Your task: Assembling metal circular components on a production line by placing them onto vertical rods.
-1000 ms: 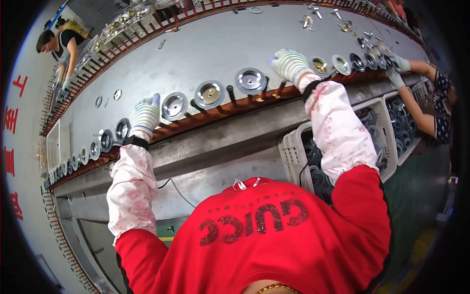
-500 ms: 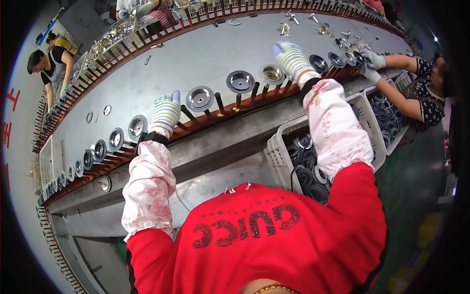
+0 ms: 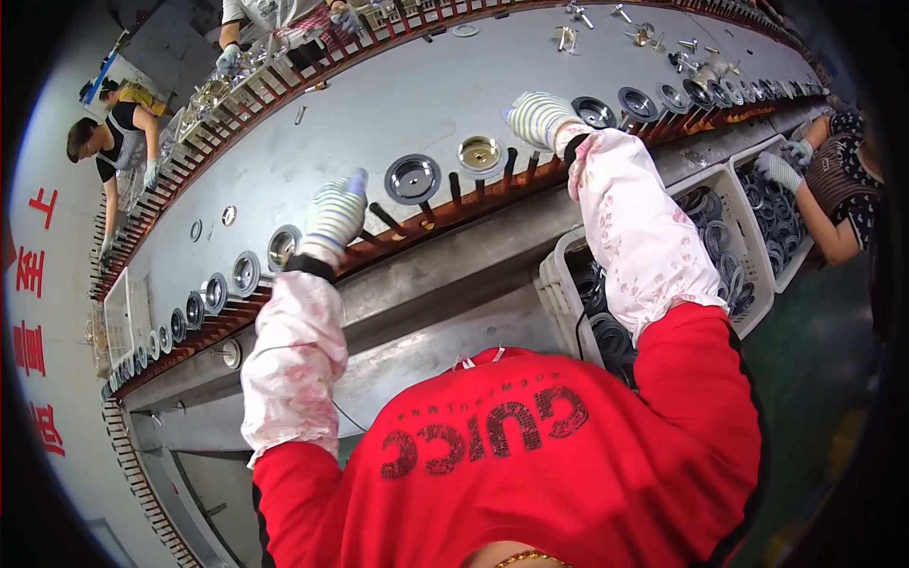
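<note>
Your L hand (image 3: 336, 213), in a striped glove, is at the bench (image 3: 284, 156) edge, back toward the cam, thumb up; can't tell if the fingers are spread or pinching anything, as the palm side's hidden. Your R hand (image 3: 540, 118), same type of glove, is further along the row, fingers together & pointing L; can't tell if it's gripping anything underneath.

Btwn your hands, 2 discs sit on the bench near the edge: dark disc (image 3: 413, 179) nearer your L, gold disc (image 3: 481, 155) nearer your R, both apart from the gloves. Grey disc (image 3: 282, 246) is just L of your L hand; black disc (image 3: 594, 112) is just R of your R hand. More discs run on in line both ways.

Pegs (image 3: 386, 220) stick up along the edge. Loose metal parts (image 3: 566, 40) lie toward the far side, w/ a small ring (image 3: 196, 230) off L. Below your R sleeve (image 3: 649, 227) there's a bin (image 3: 753, 327) of dark rings (image 3: 729, 265). To the R, a co-worker's gloved hands (image 3: 778, 170) are at a 2nd bin (image 3: 793, 267), also w/ rings.
</note>
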### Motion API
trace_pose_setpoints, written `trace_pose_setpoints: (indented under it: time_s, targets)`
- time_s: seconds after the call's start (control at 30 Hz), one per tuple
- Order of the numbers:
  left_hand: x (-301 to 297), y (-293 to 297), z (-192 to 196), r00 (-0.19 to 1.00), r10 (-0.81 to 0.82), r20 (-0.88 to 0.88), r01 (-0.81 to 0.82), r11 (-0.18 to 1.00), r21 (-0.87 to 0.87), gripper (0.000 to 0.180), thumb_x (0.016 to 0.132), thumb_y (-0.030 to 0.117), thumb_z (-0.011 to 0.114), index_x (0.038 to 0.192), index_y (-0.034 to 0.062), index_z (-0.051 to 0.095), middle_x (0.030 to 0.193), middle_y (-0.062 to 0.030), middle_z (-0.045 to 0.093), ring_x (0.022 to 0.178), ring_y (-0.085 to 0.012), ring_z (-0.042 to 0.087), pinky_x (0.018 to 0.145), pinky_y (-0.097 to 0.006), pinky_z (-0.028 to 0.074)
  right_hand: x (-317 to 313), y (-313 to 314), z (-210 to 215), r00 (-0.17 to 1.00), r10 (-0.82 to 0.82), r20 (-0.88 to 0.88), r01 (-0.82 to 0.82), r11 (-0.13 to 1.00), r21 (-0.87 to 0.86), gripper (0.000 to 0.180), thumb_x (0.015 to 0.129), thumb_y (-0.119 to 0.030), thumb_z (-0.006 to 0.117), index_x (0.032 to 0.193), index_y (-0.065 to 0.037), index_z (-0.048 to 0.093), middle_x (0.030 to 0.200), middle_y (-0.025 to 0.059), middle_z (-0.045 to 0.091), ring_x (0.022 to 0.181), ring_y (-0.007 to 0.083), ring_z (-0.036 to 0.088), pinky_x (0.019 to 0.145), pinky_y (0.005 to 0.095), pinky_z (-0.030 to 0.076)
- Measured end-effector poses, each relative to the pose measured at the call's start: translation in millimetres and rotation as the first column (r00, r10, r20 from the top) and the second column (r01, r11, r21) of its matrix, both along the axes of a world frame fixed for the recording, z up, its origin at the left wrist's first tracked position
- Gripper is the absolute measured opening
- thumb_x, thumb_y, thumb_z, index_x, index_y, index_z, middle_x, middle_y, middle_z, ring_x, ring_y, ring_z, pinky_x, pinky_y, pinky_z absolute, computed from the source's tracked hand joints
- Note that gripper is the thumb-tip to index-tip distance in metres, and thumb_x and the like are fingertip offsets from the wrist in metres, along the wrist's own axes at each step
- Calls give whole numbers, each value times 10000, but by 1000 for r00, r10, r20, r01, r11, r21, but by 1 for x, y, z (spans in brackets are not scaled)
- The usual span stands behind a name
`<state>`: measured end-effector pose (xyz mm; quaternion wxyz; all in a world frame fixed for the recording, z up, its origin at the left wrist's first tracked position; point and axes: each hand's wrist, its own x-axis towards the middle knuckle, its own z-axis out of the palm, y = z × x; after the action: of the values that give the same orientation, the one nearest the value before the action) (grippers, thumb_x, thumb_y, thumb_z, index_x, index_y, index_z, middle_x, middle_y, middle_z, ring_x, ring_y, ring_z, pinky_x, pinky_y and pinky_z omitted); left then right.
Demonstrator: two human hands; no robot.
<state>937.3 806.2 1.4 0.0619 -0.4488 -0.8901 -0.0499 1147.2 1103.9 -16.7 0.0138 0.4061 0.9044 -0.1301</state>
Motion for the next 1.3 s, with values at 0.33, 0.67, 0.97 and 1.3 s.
trace_pose_setpoints:
  time_s: [0.33,0.67,0.97,1.3]
  targets:
    - [-66,-37,-32,984,139,107,-149,984,93,622,1048,543,337,1129,71,733,1135,-269,698,1126,-439,630,1001,-507,468,-21,-64,8,968,147,-204,-152,988,-11,533,1022,-433,387,1175,-51,725,1212,232,696,1172,396,647,1044,474,484]
    - [-2,36,-5,895,-435,-96,440,830,344,295,991,298,526,1067,87,719,1044,-175,716,1002,-403,652,905,-495,504,-20,-25,0,995,-70,-77,73,997,32,502,1011,-388,430,1222,-30,712,1282,224,671,1223,390,632,1046,479,496]
    - [-12,38,-16,998,-41,52,43,998,-43,541,1070,404,331,1146,45,730,1162,-237,710,1106,-394,670,991,-495,514,-75,-66,15,992,34,-118,-36,999,-18,503,985,-384,460,1068,18,752,1093,278,710,1074,434,690,954,507,536]
    - [-26,-24,-20,987,-40,159,19,991,132,552,1040,440,383,1060,33,755,1073,-250,720,1048,-442,671,981,-514,507,-18,-78,-9,824,200,-530,140,835,533,324,915,-324,567,945,-50,736,890,232,697,877,473,653,802,562,520]
